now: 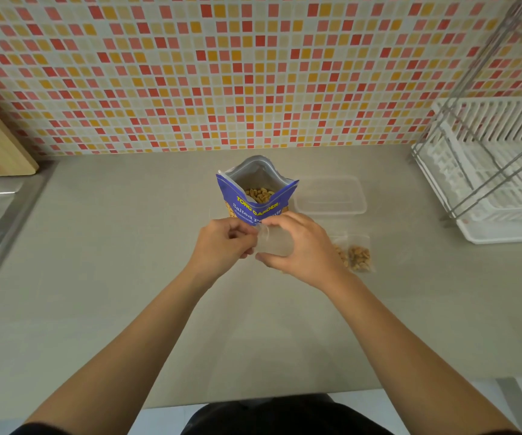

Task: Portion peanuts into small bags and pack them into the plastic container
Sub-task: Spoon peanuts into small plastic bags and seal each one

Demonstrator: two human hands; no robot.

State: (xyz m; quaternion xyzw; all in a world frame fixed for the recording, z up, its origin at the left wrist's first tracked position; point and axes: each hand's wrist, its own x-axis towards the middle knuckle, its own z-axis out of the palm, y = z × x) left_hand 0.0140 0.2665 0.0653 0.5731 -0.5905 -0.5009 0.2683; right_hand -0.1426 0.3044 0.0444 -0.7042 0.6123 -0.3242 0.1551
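An empty small bag (273, 243) is held above the table (112, 246) between both hands: left hand (222, 246) pinched on its mouth edge, right hand (297, 249) closed around its body. The film is judged thin, limp and slippery; best taken at the rim. The peanut pouch (258, 196) stands open just behind. A filled bag (355, 255) lies right; the container (330, 196) appears empty.

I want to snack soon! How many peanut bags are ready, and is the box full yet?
One small filled bag lies ready on the counter. Both hands, left hand and right hand, hold an empty small bag. The plastic container looks empty, and the peanut pouch holds more.
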